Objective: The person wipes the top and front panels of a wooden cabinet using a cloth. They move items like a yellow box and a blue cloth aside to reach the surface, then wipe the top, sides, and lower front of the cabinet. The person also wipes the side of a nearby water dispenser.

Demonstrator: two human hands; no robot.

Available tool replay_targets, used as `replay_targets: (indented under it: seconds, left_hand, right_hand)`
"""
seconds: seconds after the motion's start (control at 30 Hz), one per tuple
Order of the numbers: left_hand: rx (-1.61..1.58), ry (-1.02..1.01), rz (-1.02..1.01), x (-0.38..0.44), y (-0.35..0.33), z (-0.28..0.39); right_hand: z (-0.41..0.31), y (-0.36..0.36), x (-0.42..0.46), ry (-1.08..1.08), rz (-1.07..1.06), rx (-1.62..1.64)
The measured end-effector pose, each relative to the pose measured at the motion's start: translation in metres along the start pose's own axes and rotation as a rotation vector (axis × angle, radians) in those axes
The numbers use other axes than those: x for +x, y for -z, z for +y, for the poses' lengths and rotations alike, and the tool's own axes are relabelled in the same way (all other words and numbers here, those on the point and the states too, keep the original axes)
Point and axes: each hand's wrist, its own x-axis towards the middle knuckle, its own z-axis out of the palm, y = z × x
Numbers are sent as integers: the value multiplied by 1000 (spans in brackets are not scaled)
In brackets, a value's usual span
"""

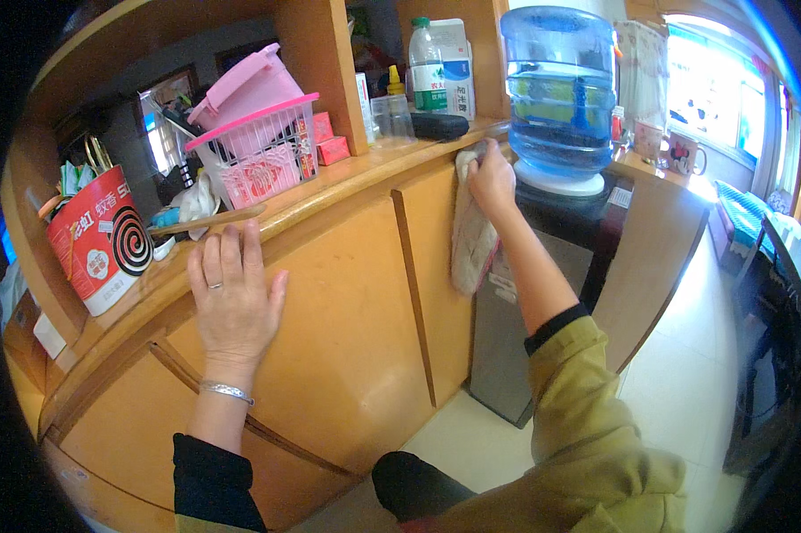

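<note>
My right hand (493, 180) grips a greyish-white cloth (468, 250) at the far right end of the wooden ledge (327, 185). The cloth hangs down over the cabinet front, beside the water dispenser (560, 256). At the left, my left hand (235, 286) lies palm down against the ledge's front edge, fingers extended and thumb apart, with nothing in it. Just beyond its fingertips is a flat wooden stick (207, 220). Below both hands are the cabinet's orange-brown doors (347, 306).
On the ledge are a red mosquito-coil tub (97, 233), a pink-rimmed plastic basket (267, 160), small red boxes (332, 150), a clear cup (393, 121), a black case (439, 126) and a green-capped bottle (427, 70). A blue water jug (560, 100) tops the dispenser. Mugs (684, 154) stand farther right.
</note>
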Motion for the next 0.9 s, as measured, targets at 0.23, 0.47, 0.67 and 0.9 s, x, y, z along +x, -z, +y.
replay_targets:
  seconds: [0.23,0.47,0.67,0.9]
  left_hand:
    - [-4,9,29,-1,0,0]
    - [-52,24,30,0,-3,3]
    - [-44,22,22,-5,-1,-4]
    - [-37,7,38,-3,-2,-2]
  right_hand:
    - [7,-8,-15,203,-6,106]
    - [16,-7,8,334,-53,-466]
    - [-8,2,38,55,-408,-578]
    - [45,-43,86,-63,-362,-548]
